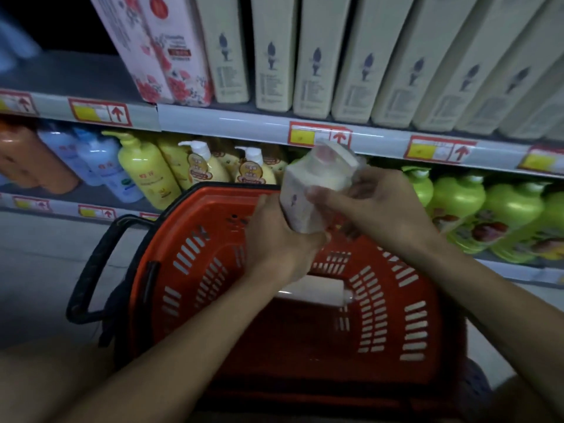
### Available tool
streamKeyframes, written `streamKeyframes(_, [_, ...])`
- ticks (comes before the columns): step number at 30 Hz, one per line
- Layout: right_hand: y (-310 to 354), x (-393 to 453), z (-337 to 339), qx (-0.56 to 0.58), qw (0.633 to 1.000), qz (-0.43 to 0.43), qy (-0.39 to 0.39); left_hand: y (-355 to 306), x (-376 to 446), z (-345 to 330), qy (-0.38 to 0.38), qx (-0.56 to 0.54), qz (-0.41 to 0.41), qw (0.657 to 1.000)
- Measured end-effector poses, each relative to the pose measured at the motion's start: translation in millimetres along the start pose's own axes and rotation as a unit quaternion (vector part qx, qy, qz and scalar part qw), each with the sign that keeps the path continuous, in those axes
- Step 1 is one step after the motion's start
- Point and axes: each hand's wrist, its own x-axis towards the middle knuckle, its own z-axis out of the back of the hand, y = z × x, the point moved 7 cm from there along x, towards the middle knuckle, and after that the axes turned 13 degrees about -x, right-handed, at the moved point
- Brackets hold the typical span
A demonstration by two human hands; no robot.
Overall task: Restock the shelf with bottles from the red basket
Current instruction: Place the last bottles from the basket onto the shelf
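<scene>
Cream rectangular plastic bottle clasped by left hand and right hand above red slotted plastic basket; next, likely shelving beside matching cream bottles.

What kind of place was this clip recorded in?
Most likely a shop aisle: grey metal shelf edges carry red and yellow price tags, rows of identical cream boxes and green bottles fill them, and a red plastic shopping basket stands below.
</scene>
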Motion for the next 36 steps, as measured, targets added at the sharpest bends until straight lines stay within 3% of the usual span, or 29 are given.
streamKeyframes(3, [2.9, 5.5, 12.4, 0.144, 0.986, -0.003, 0.081, -12.9, 8.8, -2.2, 0.054, -0.184, 0.071, 0.979])
streamKeyframes(7, [-9.6, 6.0, -2.4, 0.190, 0.960, -0.041, 0.201, -35.7, 20.9, 2.0, 0.147, -0.358, 0.092, 0.917])
streamKeyframes(9, [-6.2, -2.7, -16.8, 0.273, 0.919, -0.091, 0.269, -43.9, 19.9, 6.3, 0.189, -0.434, 0.111, 0.874])
streamKeyframes(12, [5.8, -9.3, -29.6, 0.388, 0.858, -0.096, 0.323, -52.3, 10.6, 6.9, 0.236, -0.494, 0.147, 0.823])
streamKeyframes(14, [10.5, -14.7, -36.5, 0.419, 0.839, -0.092, 0.334, -51.0, 6.0, 7.3, 0.241, -0.457, 0.165, 0.840])
streamKeyframes(15, [7.6, -15.9, -39.0, 0.414, 0.844, -0.089, 0.330, -50.0, 5.2, 9.9, 0.237, -0.390, 0.157, 0.876])
streamKeyframes(17, [0.5, -20.6, -41.7, 0.383, 0.869, -0.088, 0.302, -47.2, 6.1, 14.5, 0.232, -0.234, 0.118, 0.937])
streamKeyframes(19, [-11.2, -25.7, -42.3, 0.356, 0.894, -0.099, 0.255, -40.1, 3.5, 17.2, 0.226, -0.148, 0.085, 0.959])
streamKeyframes(22, [-22.8, -32.1, -46.0, 0.334, 0.911, -0.108, 0.216, -25.4, -9.8, 8.2, 0.248, -0.171, 0.122, 0.946])
streamKeyframes(27, [-25.0, -39.6, -43.2, 0.331, 0.916, -0.091, 0.210, -17.3, -24.4, 11.2, 0.280, -0.179, 0.111, 0.937])
streamKeyframes(33, [-36.4, -48.0, -36.7, 0.327, 0.913, -0.066, 0.233, -13.5, -40.8, 4.6, 0.248, -0.214, 0.084, 0.941])
streamKeyframes(36, [-53.0, -45.3, -35.5, 0.363, 0.900, -0.114, 0.212, -13.7, -45.2, -0.4, 0.247, -0.226, 0.074, 0.939])
